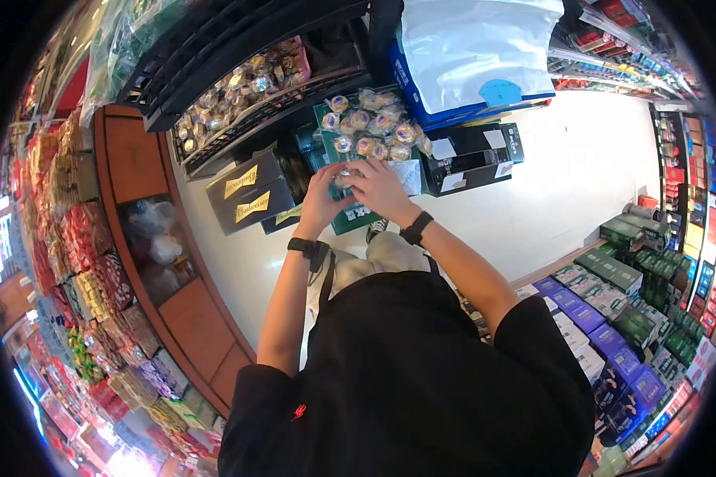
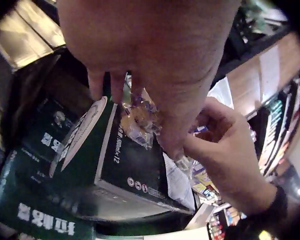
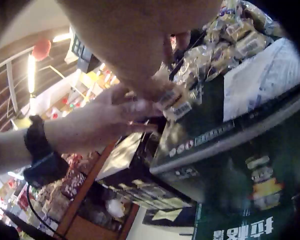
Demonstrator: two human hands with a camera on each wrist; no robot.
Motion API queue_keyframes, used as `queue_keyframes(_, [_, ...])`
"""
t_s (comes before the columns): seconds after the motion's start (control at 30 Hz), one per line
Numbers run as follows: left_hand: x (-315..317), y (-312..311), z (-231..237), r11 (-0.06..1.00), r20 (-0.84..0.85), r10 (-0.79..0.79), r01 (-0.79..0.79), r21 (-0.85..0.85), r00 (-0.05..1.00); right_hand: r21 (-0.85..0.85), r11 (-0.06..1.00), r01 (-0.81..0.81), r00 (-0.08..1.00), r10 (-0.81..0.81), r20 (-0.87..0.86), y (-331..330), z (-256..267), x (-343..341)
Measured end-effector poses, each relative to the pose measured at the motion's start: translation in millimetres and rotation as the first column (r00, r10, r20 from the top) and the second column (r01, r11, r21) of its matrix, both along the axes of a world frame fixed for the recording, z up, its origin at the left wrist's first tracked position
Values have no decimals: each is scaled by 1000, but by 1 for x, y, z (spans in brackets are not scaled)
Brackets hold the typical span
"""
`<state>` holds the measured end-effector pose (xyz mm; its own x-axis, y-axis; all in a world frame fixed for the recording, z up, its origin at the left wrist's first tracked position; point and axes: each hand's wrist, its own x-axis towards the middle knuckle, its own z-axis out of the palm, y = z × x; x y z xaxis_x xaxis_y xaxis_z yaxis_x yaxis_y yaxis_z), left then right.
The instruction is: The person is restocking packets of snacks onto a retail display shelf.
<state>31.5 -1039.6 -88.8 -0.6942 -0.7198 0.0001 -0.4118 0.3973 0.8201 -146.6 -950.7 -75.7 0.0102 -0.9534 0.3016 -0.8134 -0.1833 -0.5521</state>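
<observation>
My left hand [image 1: 323, 200] and right hand [image 1: 385, 191] meet over the front part of a green carton [image 2: 125, 172]. Between their fingertips is a small snack in a clear wrapper [image 3: 176, 106], partly hidden by the fingers; both hands pinch at it. Just beyond my fingers, a pile of similar wrapped snacks [image 1: 374, 123] lies on the carton's top. A sheet of white printed paper [image 3: 262, 75] lies on the same top, beside my right hand. In the left wrist view, more clear-wrapped snacks [image 2: 140, 120] show under my left fingers.
A black crate [image 1: 239, 119] with many wrapped snacks stands at the back left. Budweiser boxes [image 1: 247, 191] sit left of the carton, and a black open-topped box [image 1: 469, 159] sits right. Behind it is a blue box [image 1: 477, 111] under white plastic. Stacked goods [image 1: 612, 318] line the right side.
</observation>
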Motion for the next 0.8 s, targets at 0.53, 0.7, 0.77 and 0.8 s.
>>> queue_keyframes(0.53, [-5,4,-6,990,88,116,-109,-86,989,61,921,384,919,-375,-124,-28,5,-23])
queue_keyframes(0.7, [-1,3,-30,989,106,94,-80,-126,990,84,987,139,966,-154,209,-21,38,-10])
queue_keyframes(0.77, [0,5,-21,992,-10,123,-123,13,992,125,992,-12,988,-7,156,-17,20,-2])
queue_keyframes(0.8, [1,6,-16,987,-67,143,-137,82,987,150,988,-43,990,22,138,-15,11,-2])
